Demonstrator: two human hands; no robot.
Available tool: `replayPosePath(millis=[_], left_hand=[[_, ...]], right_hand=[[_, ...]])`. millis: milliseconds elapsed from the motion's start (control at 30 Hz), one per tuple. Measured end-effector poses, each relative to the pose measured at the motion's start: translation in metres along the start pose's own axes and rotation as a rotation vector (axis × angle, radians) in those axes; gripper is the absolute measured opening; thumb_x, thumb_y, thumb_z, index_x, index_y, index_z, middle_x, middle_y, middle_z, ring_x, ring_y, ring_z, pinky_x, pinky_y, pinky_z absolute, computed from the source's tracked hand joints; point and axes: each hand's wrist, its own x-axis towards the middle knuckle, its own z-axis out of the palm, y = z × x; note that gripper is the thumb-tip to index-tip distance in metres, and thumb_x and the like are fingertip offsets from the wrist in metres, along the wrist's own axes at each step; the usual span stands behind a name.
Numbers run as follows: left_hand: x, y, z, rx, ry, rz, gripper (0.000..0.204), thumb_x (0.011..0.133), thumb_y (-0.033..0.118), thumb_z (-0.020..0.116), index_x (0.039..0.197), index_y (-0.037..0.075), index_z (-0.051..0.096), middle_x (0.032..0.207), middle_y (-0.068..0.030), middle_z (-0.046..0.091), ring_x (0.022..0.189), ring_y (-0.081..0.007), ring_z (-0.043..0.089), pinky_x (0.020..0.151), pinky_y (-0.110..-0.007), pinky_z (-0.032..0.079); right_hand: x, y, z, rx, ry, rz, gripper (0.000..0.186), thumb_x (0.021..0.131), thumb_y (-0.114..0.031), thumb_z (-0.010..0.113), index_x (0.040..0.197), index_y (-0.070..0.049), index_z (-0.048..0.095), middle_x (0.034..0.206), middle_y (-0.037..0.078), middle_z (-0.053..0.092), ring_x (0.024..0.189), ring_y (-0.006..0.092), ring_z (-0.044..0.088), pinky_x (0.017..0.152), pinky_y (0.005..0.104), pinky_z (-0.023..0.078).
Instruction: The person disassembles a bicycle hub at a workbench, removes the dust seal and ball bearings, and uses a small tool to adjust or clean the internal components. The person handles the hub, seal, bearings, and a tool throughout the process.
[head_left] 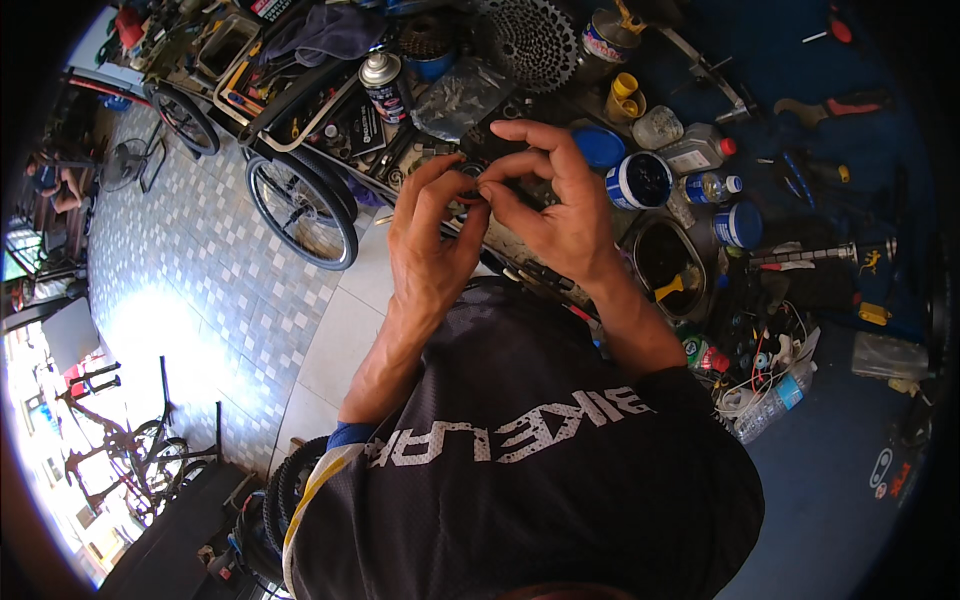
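Left hand [430, 235] and right hand [555, 200] both pinch a small dark ring-shaped metal part [470, 180] between fingertips; the part lies between them, above the cluttered workbench [850, 150].

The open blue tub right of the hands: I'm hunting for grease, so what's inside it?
The open blue tub shows a dark inside, rimmed with white. Whether that is grease or shadow cannot be told; the bottom is hidden. Its blue lid lies beside it, near the right hand.
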Motion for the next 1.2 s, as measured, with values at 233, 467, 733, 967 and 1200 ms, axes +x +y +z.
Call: replayPosePath(millis=[233, 467, 733, 967, 1200], left_hand=[[0.000, -0.002, 0.000, 0.004, 0.005, 0.022, 0.037, 0.083, -0.008, 0.083, 0.116, 0.003, 0.068, 0.132, -0.0181, 0.069, 0.101, -0.0275, 0.077, 0.072, -0.033, 0.064], [0.000, -0.011, 0.003, -0.215, 0.022, -0.155, 0.035, 0.088, -0.003, 0.086, 0.116, 0.003, 0.065, 0.132, -0.0165, 0.073, 0.098, -0.0168, 0.075, 0.071, -0.027, 0.062], [0.003, -0.047, 0.012, -0.572, -0.007, -0.259, 0.042, 0.096, -0.008, 0.077, 0.128, 0.002, 0.051, 0.138, -0.0191, 0.068, 0.113, -0.0189, 0.073, 0.085, -0.028, 0.062], [0.001, -0.059, 0.008, -0.648, -0.020, -0.330, 0.043, 0.097, -0.009, 0.077, 0.129, 0.003, 0.052, 0.130, -0.0168, 0.071, 0.115, -0.0188, 0.072, 0.087, -0.028, 0.060], [-0.002, -0.080, -0.019, -0.607, 0.071, -0.357, 0.040, 0.098, -0.006, 0.077, 0.127, 0.005, 0.051, 0.125, -0.0151, 0.074, 0.108, -0.0164, 0.071, 0.083, -0.028, 0.061]], right_hand=[[0.001, -0.001, 0.002, 0.022, 0.055, -0.009, 0.060, 0.088, -0.004, 0.083, 0.144, -0.009, 0.063, 0.100, 0.001, 0.080, 0.098, 0.0162, 0.068, 0.086, 0.0332, 0.054], [-0.001, 0.025, -0.047, 0.047, 0.232, 0.133, 0.038, 0.095, -0.012, 0.081, 0.132, -0.009, 0.073, 0.101, 0.000, 0.079, 0.087, 0.0084, 0.066, 0.078, 0.0261, 0.052], [-0.113, 0.125, -0.092, -0.878, -0.089, 0.706, 0.023, 0.097, -0.021, 0.074, 0.117, -0.011, 0.072, 0.090, 0.016, 0.078, 0.091, 0.0363, 0.078, 0.081, 0.0504, 0.060], [-0.152, 0.153, -0.083, -1.090, -0.231, 0.848, 0.040, 0.091, -0.011, 0.076, 0.128, -0.006, 0.063, 0.116, 0.022, 0.076, 0.117, 0.0406, 0.071, 0.098, 0.0542, 0.058], [-0.159, 0.169, -0.083, -1.112, -0.268, 0.757, 0.043, 0.089, -0.013, 0.077, 0.128, -0.002, 0.062, 0.115, 0.024, 0.073, 0.112, 0.0426, 0.073, 0.101, 0.0552, 0.056]])
